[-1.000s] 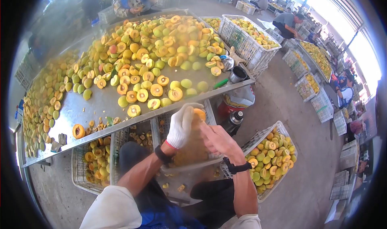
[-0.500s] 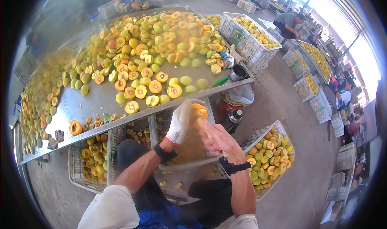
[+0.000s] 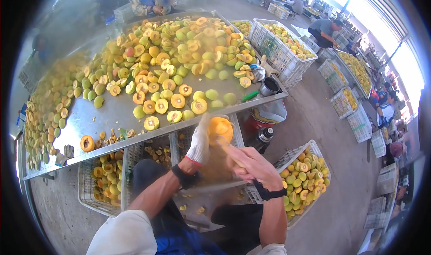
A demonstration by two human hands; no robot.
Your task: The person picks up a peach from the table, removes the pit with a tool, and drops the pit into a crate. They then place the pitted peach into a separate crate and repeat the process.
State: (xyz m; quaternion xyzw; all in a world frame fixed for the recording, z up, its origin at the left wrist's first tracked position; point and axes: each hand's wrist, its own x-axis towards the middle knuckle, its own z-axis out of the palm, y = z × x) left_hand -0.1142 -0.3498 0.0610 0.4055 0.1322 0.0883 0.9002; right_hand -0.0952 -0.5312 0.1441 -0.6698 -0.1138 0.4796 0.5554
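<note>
My left hand (image 3: 199,143), in a white knit glove, grips a yellow-orange peach half (image 3: 220,128) by its side, just past the table's front edge. Bare and closed, my right hand (image 3: 254,166) is wrapped round a slim pitting tool (image 3: 236,161) with a pale handle. Its front end reaches toward the lower side of the peach half; the tip is blurred there. Both hands are above a crate (image 3: 235,130) under the table edge. Behind them, halved peaches (image 3: 178,100), many with the stone in, lie spread over the metal table (image 3: 134,136).
A crate of peach halves (image 3: 327,173) stands at my right, another crate (image 3: 83,187) at lower left. On the table corner are a metal cup (image 3: 270,87) and a green-handled tool (image 3: 250,96). A thermos (image 3: 263,137) stands below. Across the table sits another person (image 3: 155,1).
My right hand has moved down and right, a little away from the fruit. More of the peach half shows beside my left hand. The whole view has shifted slightly.
</note>
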